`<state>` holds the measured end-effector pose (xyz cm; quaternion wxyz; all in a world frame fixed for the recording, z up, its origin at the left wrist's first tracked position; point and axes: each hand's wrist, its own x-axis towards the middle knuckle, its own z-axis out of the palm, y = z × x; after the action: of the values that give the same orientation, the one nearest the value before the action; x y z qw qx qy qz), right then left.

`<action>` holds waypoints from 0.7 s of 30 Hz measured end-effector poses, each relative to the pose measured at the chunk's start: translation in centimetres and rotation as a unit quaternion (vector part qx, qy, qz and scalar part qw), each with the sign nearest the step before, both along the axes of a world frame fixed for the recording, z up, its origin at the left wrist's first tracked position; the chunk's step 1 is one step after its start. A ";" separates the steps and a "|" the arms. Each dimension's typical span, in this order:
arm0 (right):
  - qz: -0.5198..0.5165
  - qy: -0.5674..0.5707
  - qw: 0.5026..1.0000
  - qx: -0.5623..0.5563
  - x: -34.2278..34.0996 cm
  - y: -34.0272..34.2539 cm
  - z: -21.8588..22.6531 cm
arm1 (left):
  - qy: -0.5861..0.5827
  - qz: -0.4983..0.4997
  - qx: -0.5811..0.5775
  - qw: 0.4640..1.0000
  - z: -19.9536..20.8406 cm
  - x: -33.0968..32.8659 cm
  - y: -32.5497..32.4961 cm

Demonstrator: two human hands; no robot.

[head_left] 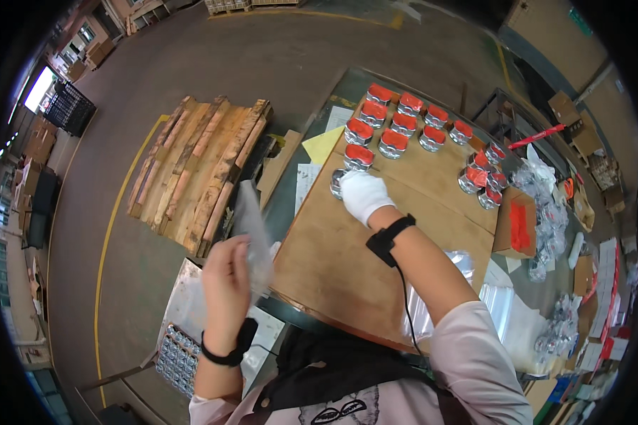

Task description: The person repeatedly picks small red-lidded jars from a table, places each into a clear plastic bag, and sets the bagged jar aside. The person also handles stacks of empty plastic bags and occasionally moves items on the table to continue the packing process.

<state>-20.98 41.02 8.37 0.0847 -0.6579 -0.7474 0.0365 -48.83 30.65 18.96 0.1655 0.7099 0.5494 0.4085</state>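
Note:
My right hand (364,196), in a white glove, reaches across a brown cardboard sheet (347,262) and closes on a shiny metal part (337,184) at the sheet's left edge. Just beyond it stand rows of similar metal parts with red caps (393,122). My left hand (227,280), bare, is raised off to the left and pinches a clear plastic bag (252,227) that hangs upright. Both wrists carry black bands.
More red-capped parts (479,173) and a small carton with a red label (517,225) lie at the right. Clear bags (507,315) are stacked near me. A tray of metal parts (177,350) sits low left, and a wooden pallet (198,166) lies on the floor.

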 end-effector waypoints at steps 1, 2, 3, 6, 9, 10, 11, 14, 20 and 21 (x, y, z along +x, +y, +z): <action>-0.011 0.052 0.998 -0.021 0.8 -0.6 1.0 | 0.009 -0.007 -0.056 0.998 -0.5 1.1 0.5; -0.026 0.104 0.993 -0.041 1.7 -1.5 2.0 | 0.018 -0.018 -0.111 0.994 -1.2 2.5 0.8; -0.096 0.309 0.937 -0.134 2.3 -2.9 3.9 | 0.041 -0.061 -0.088 0.993 -3.0 3.7 0.9; -0.171 0.644 0.736 -0.115 1.0 -9.2 7.7 | 0.058 -0.219 -0.145 0.963 -9.8 8.2 0.5; -0.169 0.702 0.692 0.003 -1.3 -15.0 3.6 | -0.203 -0.288 -0.370 0.860 -17.7 13.0 -1.5; -0.156 0.579 0.798 0.058 -1.2 -16.4 0.8 | -0.248 -0.220 -0.436 0.836 -17.7 13.5 -1.8; -0.167 0.453 0.874 0.050 -1.3 -17.9 0.2 | -0.292 -0.147 -0.495 0.805 -17.0 13.6 -1.8; -0.113 0.221 0.969 -0.003 -1.7 -19.6 0.7 | -0.283 -0.094 -0.425 0.855 -13.9 12.6 -1.7; -0.084 0.362 0.928 -0.015 -2.6 -18.4 -2.7 | -0.056 -0.300 -0.067 0.950 -6.0 12.7 -6.6; -0.130 0.508 0.849 -0.066 -2.1 -16.8 -1.4 | -0.105 -0.311 -0.047 0.943 -6.1 13.4 -7.0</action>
<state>-23.05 24.19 6.97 0.4126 -0.6427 -0.5040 0.4034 -35.46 23.63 12.89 0.3744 0.7900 0.2991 0.3824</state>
